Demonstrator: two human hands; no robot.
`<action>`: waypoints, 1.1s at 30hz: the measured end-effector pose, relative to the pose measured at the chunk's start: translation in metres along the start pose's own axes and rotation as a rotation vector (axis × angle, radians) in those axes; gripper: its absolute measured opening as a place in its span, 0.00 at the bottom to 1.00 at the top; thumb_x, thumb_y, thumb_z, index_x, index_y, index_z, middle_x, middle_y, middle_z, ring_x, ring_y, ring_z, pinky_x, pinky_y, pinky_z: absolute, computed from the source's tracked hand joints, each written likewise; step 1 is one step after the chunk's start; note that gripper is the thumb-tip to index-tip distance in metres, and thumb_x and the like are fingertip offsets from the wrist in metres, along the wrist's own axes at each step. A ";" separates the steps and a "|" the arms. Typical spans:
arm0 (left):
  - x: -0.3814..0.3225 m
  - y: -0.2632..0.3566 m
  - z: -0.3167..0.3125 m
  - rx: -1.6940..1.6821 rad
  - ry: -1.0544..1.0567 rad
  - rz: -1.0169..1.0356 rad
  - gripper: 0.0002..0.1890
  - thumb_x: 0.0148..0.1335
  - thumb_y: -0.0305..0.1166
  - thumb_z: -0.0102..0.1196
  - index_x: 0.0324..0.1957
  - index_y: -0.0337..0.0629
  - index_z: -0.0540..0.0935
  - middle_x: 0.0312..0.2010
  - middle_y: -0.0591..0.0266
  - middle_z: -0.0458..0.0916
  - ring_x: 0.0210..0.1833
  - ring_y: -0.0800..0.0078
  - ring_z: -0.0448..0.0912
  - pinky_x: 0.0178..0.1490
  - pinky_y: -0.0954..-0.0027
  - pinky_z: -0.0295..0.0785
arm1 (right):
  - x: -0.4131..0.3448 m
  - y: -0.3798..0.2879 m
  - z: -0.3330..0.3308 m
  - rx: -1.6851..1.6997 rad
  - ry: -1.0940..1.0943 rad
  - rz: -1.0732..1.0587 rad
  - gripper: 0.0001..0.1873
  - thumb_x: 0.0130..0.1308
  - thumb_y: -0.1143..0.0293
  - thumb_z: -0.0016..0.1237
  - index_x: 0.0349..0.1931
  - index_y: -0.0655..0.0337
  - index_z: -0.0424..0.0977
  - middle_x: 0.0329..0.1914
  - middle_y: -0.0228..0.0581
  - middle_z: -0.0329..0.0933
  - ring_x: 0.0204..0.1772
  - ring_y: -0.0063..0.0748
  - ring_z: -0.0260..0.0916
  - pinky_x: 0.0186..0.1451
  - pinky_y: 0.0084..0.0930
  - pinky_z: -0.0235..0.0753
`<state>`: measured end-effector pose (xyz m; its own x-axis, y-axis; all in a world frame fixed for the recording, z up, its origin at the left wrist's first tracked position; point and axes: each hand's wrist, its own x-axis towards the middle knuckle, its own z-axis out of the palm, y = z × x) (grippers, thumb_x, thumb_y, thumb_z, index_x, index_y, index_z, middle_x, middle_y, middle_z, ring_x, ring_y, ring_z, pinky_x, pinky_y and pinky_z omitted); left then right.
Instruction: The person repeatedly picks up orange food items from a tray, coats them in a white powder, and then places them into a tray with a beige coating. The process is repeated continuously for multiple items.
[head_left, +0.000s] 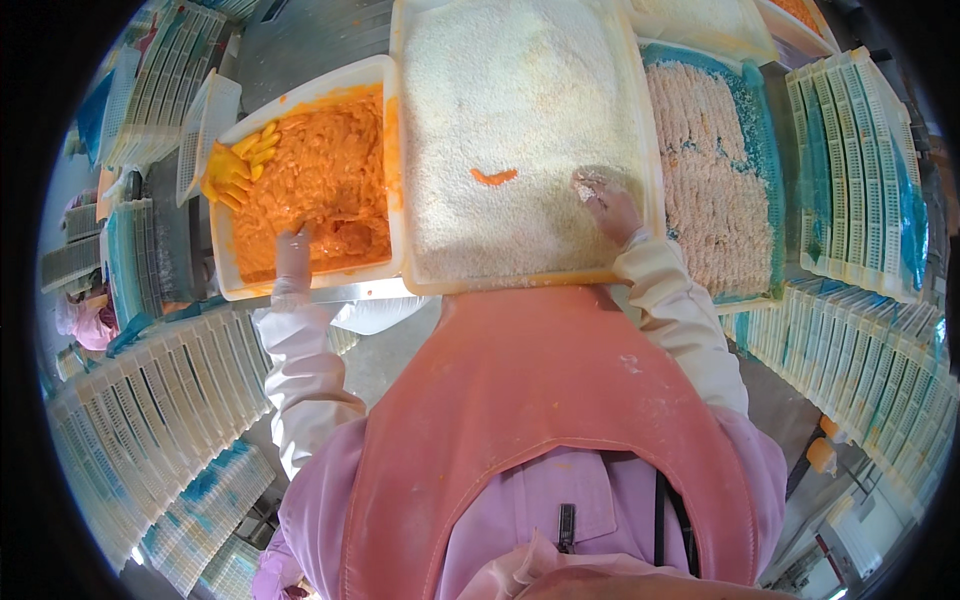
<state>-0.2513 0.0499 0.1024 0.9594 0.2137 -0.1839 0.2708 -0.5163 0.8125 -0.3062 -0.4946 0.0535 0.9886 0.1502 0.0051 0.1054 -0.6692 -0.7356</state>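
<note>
My left hand dips its fingertips into orange batter full of small coated pieces, so its grip is hidden. That batter fills a white plastic tub on the left. Yellow rubber gloves lie over the tub's left side. Before me, pale breadcrumbs fill a larger tub. A curved orange piece, perhaps shrimp, rests on the crumbs. To its right, my right hand touches the crumbs, with crumbs clinging to its fingers; whether it grips anything is unclear.
On the right, a tray with a teal liner holds rows of crumbed pieces. White slotted crates stand beyond it, and long stacks of crates flank me. Another person is at the far left.
</note>
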 end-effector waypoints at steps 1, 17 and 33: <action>-0.002 0.013 0.002 -0.152 0.010 -0.034 0.13 0.51 0.36 0.50 0.35 0.38 0.78 0.26 0.55 0.76 0.28 0.74 0.71 0.32 0.69 0.65 | 0.000 0.001 0.000 0.007 0.005 -0.008 0.15 0.53 0.65 0.41 0.40 0.62 0.70 0.41 0.51 0.69 0.43 0.51 0.65 0.46 0.35 0.65; -0.008 0.087 0.016 -0.010 -0.153 0.145 0.12 0.56 0.27 0.46 0.41 0.33 0.73 0.30 0.61 0.75 0.30 0.74 0.71 0.38 0.76 0.66 | 0.003 0.000 -0.001 0.035 0.026 -0.052 0.15 0.54 0.67 0.41 0.42 0.60 0.70 0.43 0.48 0.69 0.46 0.47 0.65 0.48 0.33 0.65; -0.013 0.158 0.222 1.032 -0.513 0.669 0.09 0.47 0.24 0.46 0.33 0.37 0.76 0.29 0.53 0.76 0.34 0.58 0.75 0.38 0.64 0.69 | 0.002 -0.008 -0.002 0.179 0.007 0.087 0.15 0.55 0.63 0.41 0.43 0.57 0.70 0.39 0.48 0.71 0.41 0.49 0.67 0.46 0.32 0.66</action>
<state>-0.2032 -0.2184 0.1104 0.7892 -0.5427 -0.2875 -0.5447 -0.8347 0.0806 -0.3050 -0.4905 0.0610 0.9940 0.0916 -0.0599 -0.0011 -0.5390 -0.8423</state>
